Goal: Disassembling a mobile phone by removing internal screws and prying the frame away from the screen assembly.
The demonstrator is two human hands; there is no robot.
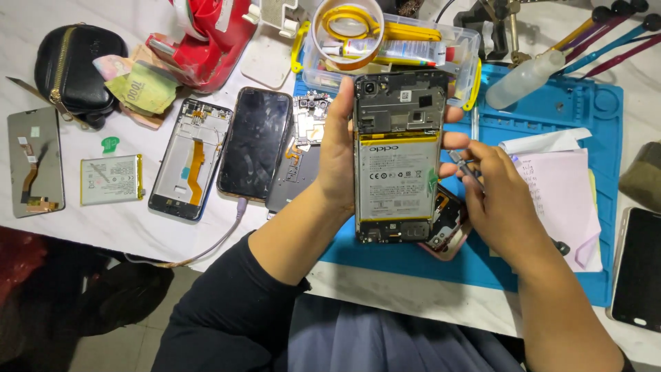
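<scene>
My left hand [339, 155] grips an opened phone [398, 155] upright over the blue work mat [551, 117]. Its back is off, so the white battery and dark circuit board show. Fingertips of that hand wrap around the phone's right edge. My right hand [502, 200] sits just right of the phone and pinches a thin metal tool [463, 164], its tip close to the phone's right side. Under the held phone lies another opened phone part [447, 224] with a pinkish rim.
On the white table left of the mat: a dark phone [255, 143] with a cable, a bare frame [189, 157], a loose battery [110, 179], a screen panel [34, 162], a black pouch [72, 69]. Papers [561, 193], a clear parts box [392, 48], a squeeze bottle [527, 79], a phone [637, 269] at right.
</scene>
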